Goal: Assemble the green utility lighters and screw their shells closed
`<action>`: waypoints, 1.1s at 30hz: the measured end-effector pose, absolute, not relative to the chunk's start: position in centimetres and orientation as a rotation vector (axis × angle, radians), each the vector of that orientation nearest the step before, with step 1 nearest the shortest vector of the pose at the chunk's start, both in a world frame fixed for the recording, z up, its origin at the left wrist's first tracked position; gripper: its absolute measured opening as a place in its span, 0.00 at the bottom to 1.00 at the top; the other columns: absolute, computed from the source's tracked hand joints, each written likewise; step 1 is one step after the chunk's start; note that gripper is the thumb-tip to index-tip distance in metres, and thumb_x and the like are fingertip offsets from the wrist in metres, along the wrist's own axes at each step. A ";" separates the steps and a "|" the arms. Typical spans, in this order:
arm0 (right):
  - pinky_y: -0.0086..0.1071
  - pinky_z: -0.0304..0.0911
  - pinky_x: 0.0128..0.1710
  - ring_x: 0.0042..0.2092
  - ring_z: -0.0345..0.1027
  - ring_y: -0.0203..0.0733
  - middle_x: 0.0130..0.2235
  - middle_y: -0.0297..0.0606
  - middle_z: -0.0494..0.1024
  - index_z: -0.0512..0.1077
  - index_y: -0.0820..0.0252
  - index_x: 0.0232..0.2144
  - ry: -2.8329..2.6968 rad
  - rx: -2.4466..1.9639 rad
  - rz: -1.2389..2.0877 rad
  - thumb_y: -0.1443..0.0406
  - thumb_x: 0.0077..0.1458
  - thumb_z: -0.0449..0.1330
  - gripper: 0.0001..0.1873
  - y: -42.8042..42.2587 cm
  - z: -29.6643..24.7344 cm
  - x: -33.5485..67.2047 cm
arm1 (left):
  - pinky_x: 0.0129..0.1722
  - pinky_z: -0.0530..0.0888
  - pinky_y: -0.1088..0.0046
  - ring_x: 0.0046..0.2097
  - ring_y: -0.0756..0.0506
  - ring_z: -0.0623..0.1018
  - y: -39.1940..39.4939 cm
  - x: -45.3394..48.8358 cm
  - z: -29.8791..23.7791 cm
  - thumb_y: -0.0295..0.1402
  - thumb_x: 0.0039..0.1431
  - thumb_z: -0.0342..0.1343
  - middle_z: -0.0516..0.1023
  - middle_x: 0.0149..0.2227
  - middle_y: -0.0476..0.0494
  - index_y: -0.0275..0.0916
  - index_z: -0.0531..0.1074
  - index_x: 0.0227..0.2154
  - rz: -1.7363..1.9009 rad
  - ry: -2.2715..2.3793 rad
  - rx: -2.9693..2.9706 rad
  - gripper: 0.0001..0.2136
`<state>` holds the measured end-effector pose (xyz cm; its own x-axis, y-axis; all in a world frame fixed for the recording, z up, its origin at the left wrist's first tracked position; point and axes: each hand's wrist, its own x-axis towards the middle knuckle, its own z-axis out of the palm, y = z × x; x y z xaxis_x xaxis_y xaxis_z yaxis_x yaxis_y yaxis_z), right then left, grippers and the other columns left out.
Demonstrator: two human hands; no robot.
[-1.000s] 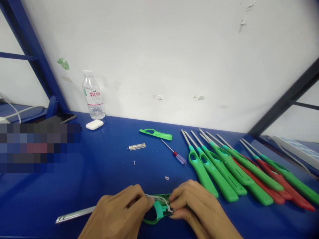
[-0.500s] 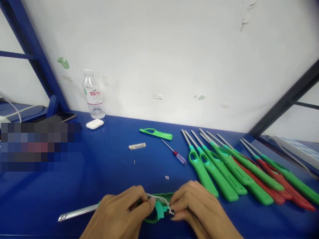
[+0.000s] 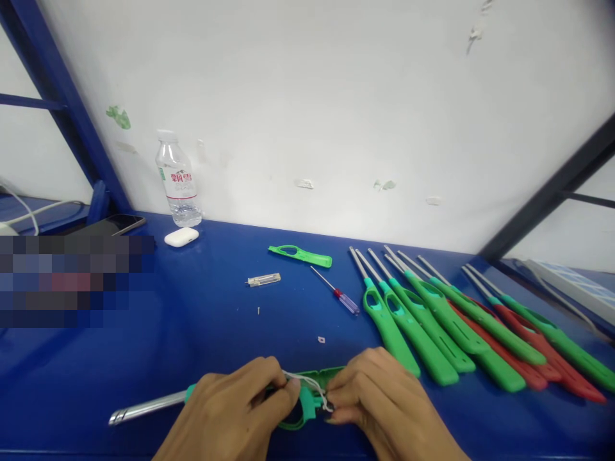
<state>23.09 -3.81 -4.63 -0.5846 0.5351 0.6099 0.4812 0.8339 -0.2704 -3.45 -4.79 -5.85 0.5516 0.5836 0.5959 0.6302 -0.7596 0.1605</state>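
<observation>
Close to the table's front edge lies an opened green gas lighter (image 3: 307,413), its silver barrel (image 3: 147,408) pointing left. My left hand (image 3: 235,406) is closed around its front part, thumb and forefinger by the trigger ring. Inside the casing a teal trigger (image 3: 308,403) shows, with a thin white wire (image 3: 312,383) looping above it. At the wire's right end my right hand (image 3: 375,400) pinches at a small dark part; the fingertips hide most of it. Palm and fingers cover much of the lighter body.
Beyond my hands lie a green casing half (image 3: 300,255), a clear fuel tank (image 3: 263,280), a small screw (image 3: 258,310), a tiny white piece (image 3: 321,340) and a screwdriver (image 3: 336,291). Several green and red lighters (image 3: 432,320) fill the right. A water bottle (image 3: 177,182) and white case (image 3: 181,237) stand back left.
Both hands keep nearly the same grip. The right fingers have shifted very slightly at the wire's end, and the whole view has moved a little.
</observation>
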 end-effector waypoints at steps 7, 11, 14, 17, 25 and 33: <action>0.34 0.69 0.41 0.39 0.79 0.40 0.40 0.34 0.85 0.76 0.57 0.44 -2.285 -0.757 0.163 0.64 0.79 0.58 0.08 -3.8 -3.9 22.9 | 0.32 0.81 0.75 0.36 0.48 0.84 -4.5 -4.1 -6.3 0.19 0.72 0.52 0.84 0.41 0.50 0.44 0.76 0.54 -1.043 -1.101 -2.701 0.17; 0.33 0.70 0.42 0.39 0.80 0.39 0.41 0.35 0.86 0.78 0.56 0.45 -2.289 -0.802 0.175 0.62 0.81 0.56 0.12 -3.9 -4.0 22.8 | 0.40 0.85 0.71 0.37 0.47 0.84 -4.5 -4.8 -5.9 0.20 0.73 0.50 0.85 0.42 0.52 0.46 0.76 0.53 -0.927 -1.088 -2.724 0.16; 0.33 0.71 0.41 0.38 0.80 0.40 0.41 0.34 0.86 0.78 0.56 0.44 -2.300 -0.818 0.168 0.61 0.81 0.55 0.13 -3.9 -4.1 22.8 | 0.38 0.86 0.70 0.38 0.46 0.83 -4.8 -5.2 -5.8 0.19 0.71 0.50 0.85 0.45 0.49 0.47 0.75 0.55 -0.837 -1.125 -2.703 0.18; 0.34 0.71 0.42 0.38 0.81 0.40 0.40 0.34 0.87 0.78 0.55 0.44 -2.299 -0.818 0.162 0.61 0.80 0.56 0.12 -3.9 -4.1 22.7 | 0.34 0.85 0.72 0.40 0.44 0.84 -4.9 -5.2 -5.9 0.18 0.68 0.50 0.85 0.47 0.47 0.47 0.75 0.56 -0.847 -1.136 -2.654 0.21; 0.33 0.72 0.41 0.37 0.81 0.40 0.39 0.34 0.87 0.78 0.56 0.45 -2.272 -0.805 0.144 0.63 0.80 0.57 0.11 -3.8 -4.3 22.6 | 0.33 0.84 0.75 0.43 0.45 0.84 -4.4 -4.7 -5.5 0.18 0.67 0.50 0.84 0.47 0.47 0.47 0.75 0.57 -0.853 -1.130 -2.678 0.22; 0.33 0.72 0.41 0.38 0.81 0.40 0.40 0.34 0.87 0.78 0.56 0.46 -2.286 -0.813 0.139 0.63 0.80 0.56 0.11 -3.7 -4.4 22.7 | 0.34 0.81 0.76 0.48 0.45 0.86 -4.7 -4.7 -5.4 0.17 0.69 0.46 0.84 0.46 0.47 0.47 0.75 0.55 -0.893 -1.141 -2.631 0.22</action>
<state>22.71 -3.74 -4.35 -0.5608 0.5901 0.5807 0.5155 0.7977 -0.3129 -4.72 -4.69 -5.44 0.5367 0.6213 0.5709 0.7032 -0.7033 0.1044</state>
